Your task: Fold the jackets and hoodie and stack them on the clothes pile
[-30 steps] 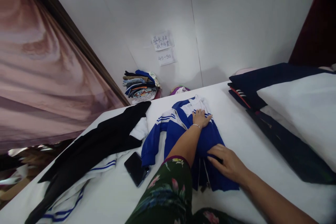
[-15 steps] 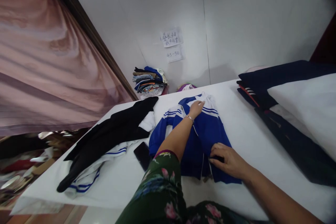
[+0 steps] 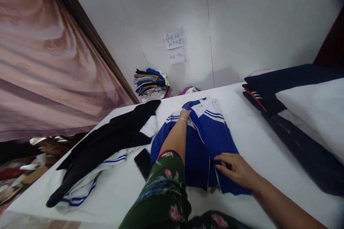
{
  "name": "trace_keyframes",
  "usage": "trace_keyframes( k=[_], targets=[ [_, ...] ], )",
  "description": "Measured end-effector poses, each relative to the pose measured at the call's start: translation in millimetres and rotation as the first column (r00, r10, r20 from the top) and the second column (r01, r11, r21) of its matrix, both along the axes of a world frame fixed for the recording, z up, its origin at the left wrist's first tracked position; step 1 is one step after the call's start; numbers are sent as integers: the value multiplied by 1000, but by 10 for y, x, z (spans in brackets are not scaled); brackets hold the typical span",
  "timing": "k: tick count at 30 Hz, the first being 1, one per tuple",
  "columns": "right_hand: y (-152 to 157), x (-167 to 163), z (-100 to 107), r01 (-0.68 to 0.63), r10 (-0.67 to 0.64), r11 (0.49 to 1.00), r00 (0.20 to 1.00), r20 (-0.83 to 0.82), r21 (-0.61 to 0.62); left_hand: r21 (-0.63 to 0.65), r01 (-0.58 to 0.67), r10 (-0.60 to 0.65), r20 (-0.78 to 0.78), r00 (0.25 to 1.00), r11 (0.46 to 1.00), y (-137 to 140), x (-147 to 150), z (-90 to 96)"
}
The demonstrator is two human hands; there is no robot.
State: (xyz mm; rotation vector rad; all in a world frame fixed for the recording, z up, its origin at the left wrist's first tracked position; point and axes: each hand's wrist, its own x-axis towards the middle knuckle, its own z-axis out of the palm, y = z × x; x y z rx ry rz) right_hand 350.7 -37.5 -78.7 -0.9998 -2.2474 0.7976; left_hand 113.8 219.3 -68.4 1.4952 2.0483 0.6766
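A blue and white zip jacket (image 3: pixel 219 132) with striped shoulders lies front up on the table, its front unzipped. My left hand (image 3: pixel 185 114) is closed on the jacket's front edge just below the collar, on the left side. Lower down, my right hand (image 3: pixel 236 168) has its fingers curled and its thumb and fingertips at the other front edge, near the hem. A bracelet circles my left wrist. My left forearm covers part of the jacket's left half and sleeve.
Left of the jacket, a black garment (image 3: pixel 115 132) lies over a white one with blue stripes. A phone (image 3: pixel 143 162) rests between them. Dark folded clothes (image 3: pixel 285 103) are piled at the right on the white table (image 3: pixel 249 125). Behind the far edge stands a stack of folded clothes (image 3: pixel 150 82).
My left hand has moved left and slightly down, from the white part by the collar to the left front edge. My right hand stays near the hem, shifted slightly. The view has shifted a little.
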Motion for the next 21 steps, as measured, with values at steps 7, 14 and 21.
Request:
trace_keyframes(
  k=[7, 14, 21],
  targets=[
    [0, -5, 5, -3, 5, 998, 1000, 25, -58, 70, 163, -149, -174, 973, 984, 243, 296, 126],
    [-8, 29, -61, -23, 24, 998, 999, 28, -57, -50, 336, -339, -151, 928, 941, 407, 722, -86],
    [2, 31, -43, -31, 32, 999, 999, 16, -34, -22, 360, -357, 71, 931, 933, 279, 540, -2]
  ],
)
